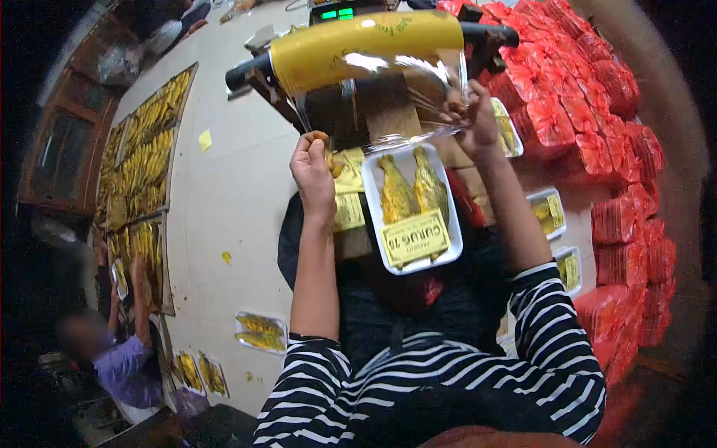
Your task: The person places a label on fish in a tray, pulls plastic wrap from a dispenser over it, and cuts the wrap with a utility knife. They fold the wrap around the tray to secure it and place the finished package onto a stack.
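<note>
A yellow roll of clear film [366, 46] lies across a dark holder in front of me. A sheet of the film [407, 138] hangs from it, stretched between my hands. My left hand [312, 172] pinches the sheet's left edge, and my right hand [476, 123] grips the right edge with bent fingers. Below the sheet is a white foam tray [453, 250] with two yellow fish [397, 190] and a yellow printed label [416, 237] over their lower ends. More yellow labels [349, 213] lie just left of the tray.
Red plastic-wrapped packs [553, 119] are stacked at the right. Several fish trays [545, 213] lie beside them. Racks of fish [142, 164] stand at the left, where a co-worker [127, 366] holds a tray. Another fish tray [261, 332] rests on the pale table [239, 209].
</note>
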Demonstrator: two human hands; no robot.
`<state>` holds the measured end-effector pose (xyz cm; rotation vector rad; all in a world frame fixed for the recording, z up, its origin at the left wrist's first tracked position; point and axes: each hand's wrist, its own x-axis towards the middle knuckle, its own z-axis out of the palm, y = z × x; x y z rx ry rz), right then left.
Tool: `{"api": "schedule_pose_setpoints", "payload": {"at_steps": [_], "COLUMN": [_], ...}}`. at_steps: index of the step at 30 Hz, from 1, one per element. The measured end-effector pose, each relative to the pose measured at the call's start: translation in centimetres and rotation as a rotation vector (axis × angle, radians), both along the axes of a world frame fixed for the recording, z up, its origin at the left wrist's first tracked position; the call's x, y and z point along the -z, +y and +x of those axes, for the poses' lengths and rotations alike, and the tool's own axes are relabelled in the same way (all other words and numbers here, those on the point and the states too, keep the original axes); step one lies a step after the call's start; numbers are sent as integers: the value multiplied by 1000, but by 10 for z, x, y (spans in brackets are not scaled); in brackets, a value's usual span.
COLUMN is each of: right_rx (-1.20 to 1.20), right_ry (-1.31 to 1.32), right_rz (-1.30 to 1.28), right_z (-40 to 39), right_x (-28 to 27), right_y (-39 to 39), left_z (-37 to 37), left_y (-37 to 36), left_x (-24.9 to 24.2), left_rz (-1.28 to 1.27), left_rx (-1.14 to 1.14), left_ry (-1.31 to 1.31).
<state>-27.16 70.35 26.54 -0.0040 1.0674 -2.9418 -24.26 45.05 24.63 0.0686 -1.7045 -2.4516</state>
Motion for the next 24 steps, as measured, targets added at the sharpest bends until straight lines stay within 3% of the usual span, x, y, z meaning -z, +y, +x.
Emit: {"api": "schedule_pose_setpoints", "payload": {"at_steps": [1,2,4,6,7,8,10,12,14,16,18,20,22,24], "right_rx": [-227,-117,-78,-89,-122,-154,-248,-262,-194,-302,-389,-337,-280,-197], "right_ry": [93,-59,-198,-281,-206,-131,-176,-195,-192,-9,137,192,138,-4], "right_rz": [-17,178,311,379,519,655,493,343,199,30,-110,-86,-75,-75], "right_z": [15,37,84,124,142,158,186,197,202,197,191,187,192,194], "right_x": [-3,-5,-6,6,10,13,16,12,-4,-15,-26,-33,-36,-36], "right_y": [10,16,23,45,51,54,53,50,39,29,20,13,9,7], "left_z": [20,39,85,139,167,196,234,244,225,192,157,110,89,56], "left_y": [-3,-5,-15,-34,-37,-42,-61,-73,-88,-98,-118,-128,-107,-110], "left_x": [-5,-10,-8,13,22,34,51,45,30,18,9,17,36,117], "left_rz": [-29,-55,-116,-189,-350,-398,-392,-289,-160,-560,-102,-930,-1462,-1305], "left_rx": [57,112,231,435,472,547,642,356,193,39,6,-216,-214,48], "left_ry": [-30,-55,-83,-39,-20,-183,-441,-493,-315,-158,-217,-326,-630,-382]}}
